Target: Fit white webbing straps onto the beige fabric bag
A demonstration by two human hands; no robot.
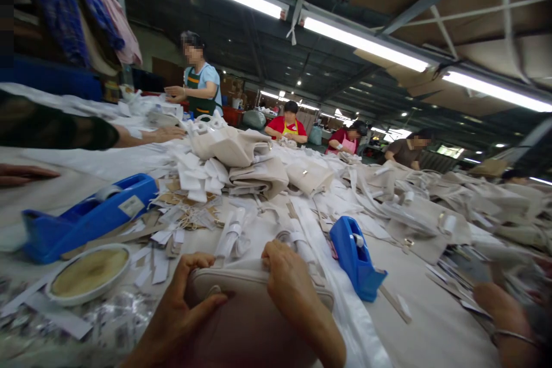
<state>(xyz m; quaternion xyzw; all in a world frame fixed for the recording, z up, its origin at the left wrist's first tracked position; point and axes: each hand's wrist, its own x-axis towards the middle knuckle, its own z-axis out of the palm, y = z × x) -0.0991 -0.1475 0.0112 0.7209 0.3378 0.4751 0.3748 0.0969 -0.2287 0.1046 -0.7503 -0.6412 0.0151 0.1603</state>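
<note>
A light beige handbag stands close in front of me at the table's near edge, its lower part dark and partly out of view. My left hand is closed on its upper left corner, thumb on the front face and fingers over the rim. On the top edge, right of the middle, my right hand grips with bent fingers. Just behind the bag lie its straps, wrapped in white padding. A blue tape dispenser sits to the right of my right hand.
Another blue tape dispenser and a round dish with a yellowish surface are at left, near paper tags. Folded beige bags pile up ahead. Co-workers' hands reach in from the left and right.
</note>
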